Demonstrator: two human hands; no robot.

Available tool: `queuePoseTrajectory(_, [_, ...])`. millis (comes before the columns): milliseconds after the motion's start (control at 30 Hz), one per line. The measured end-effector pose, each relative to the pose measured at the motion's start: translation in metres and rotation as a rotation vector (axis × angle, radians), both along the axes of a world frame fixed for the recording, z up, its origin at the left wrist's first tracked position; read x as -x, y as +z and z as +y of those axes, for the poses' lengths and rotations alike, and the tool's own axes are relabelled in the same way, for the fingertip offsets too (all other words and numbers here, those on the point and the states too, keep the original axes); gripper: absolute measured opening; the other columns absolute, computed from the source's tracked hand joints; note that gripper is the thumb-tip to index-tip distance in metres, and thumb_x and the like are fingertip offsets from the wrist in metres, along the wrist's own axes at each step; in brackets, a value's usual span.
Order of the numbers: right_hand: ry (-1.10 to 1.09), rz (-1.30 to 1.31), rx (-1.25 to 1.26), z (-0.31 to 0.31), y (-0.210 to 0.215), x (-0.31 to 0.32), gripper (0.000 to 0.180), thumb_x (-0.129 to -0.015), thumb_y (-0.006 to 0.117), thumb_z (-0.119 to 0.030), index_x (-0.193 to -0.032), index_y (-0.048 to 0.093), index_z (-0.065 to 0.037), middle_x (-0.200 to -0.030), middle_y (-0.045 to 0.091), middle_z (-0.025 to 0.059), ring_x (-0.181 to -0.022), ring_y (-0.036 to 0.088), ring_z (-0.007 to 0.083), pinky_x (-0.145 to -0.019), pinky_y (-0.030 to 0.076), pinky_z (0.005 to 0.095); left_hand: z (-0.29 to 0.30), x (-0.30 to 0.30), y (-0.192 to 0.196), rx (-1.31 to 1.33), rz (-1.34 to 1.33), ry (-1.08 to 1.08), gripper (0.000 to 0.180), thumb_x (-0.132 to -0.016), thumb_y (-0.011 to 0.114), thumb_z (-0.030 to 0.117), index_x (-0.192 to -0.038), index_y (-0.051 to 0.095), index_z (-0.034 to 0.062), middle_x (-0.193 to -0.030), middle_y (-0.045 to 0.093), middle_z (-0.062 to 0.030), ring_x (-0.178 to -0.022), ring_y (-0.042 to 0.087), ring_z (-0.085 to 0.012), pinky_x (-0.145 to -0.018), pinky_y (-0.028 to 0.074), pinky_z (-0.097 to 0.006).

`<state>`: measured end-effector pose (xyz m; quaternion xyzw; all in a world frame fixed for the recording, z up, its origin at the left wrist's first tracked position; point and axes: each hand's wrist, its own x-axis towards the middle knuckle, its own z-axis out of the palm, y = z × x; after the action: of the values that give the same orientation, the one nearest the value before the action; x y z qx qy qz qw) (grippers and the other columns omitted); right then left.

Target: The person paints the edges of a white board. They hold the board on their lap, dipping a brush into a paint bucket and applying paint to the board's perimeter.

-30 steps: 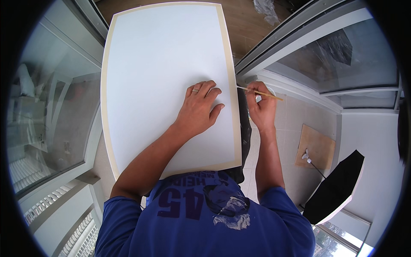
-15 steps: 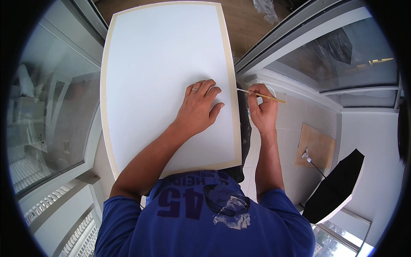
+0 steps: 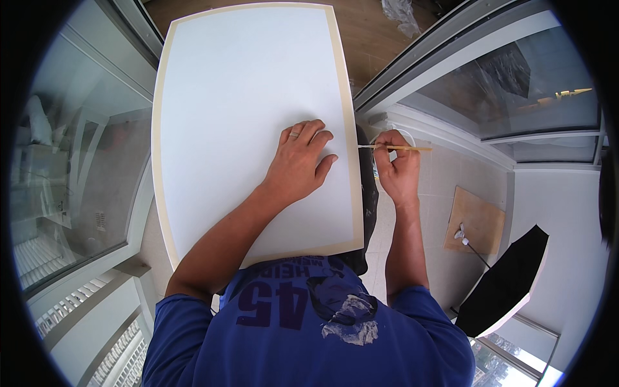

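Two hands at work: left hand (image 3: pixel 298 164) flat, fingers spread, on large white rectangular board with cream border (image 3: pixel 245 97); right hand (image 3: pixel 398 169) pinching thin wooden-handled brush (image 3: pixel 394 148) at board's right edge.

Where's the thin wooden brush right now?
In the head view, the thin wooden brush is in the right hand, its tip at the right edge of the white panel, beside the left hand lying flat on it.
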<state>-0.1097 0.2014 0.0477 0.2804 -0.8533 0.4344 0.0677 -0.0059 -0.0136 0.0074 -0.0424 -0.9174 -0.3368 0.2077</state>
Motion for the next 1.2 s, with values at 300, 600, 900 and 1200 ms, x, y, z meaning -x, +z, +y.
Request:
queuePoseTrajectory(300, [-0.018, -0.014, 0.008, -0.008, -0.003, 0.009, 0.006, -0.092, 0.065, -0.002, -0.095, 0.070, 0.000, -0.076, 0.069, 0.0136, -0.066, 0.068, 0.0271, -0.067, 0.053, 0.0383, 0.000, 0.000, -0.001, -0.002, 0.002, 0.003, 0.035, -0.094, 0.082, 0.016, -0.125, 0.069, 0.0050, -0.140, 0.062, -0.0138, -0.133, 0.058, -0.0360, -0.112, 0.044, -0.052])
queuePoseTrajectory(600, [0.000, -0.041, 0.082, -0.008, -0.011, 0.012, 0.007, -0.093, 0.065, -0.001, -0.097, 0.070, 0.000, -0.083, 0.072, 0.0146, -0.074, 0.070, 0.0266, -0.072, 0.055, 0.0374, 0.000, 0.000, 0.000, 0.000, -0.001, 0.001, 0.036, -0.094, 0.082, 0.016, -0.125, 0.068, 0.0046, -0.140, 0.061, -0.0138, -0.133, 0.058, -0.0363, -0.111, 0.044, -0.052])
queuePoseTrajectory(900, [-0.004, -0.041, 0.020, -0.002, -0.006, 0.004, 0.007, -0.093, 0.065, -0.001, -0.097, 0.071, -0.001, -0.084, 0.072, 0.0130, -0.074, 0.070, 0.0263, -0.072, 0.055, 0.0375, 0.000, -0.001, 0.000, 0.003, 0.003, 0.006, 0.035, -0.094, 0.082, 0.016, -0.125, 0.068, 0.0049, -0.140, 0.061, -0.0138, -0.133, 0.058, -0.0366, -0.112, 0.044, -0.053])
queuePoseTrajectory(1200, [0.005, -0.057, 0.051, -0.002, -0.015, 0.008, 0.007, -0.093, 0.065, -0.001, -0.097, 0.071, -0.001, -0.082, 0.072, 0.0131, -0.072, 0.069, 0.0269, -0.072, 0.055, 0.0380, 0.000, 0.000, -0.001, 0.004, -0.005, 0.001, 0.035, -0.094, 0.082, 0.016, -0.125, 0.068, 0.0052, -0.140, 0.061, -0.0138, -0.134, 0.058, -0.0362, -0.112, 0.044, -0.053])
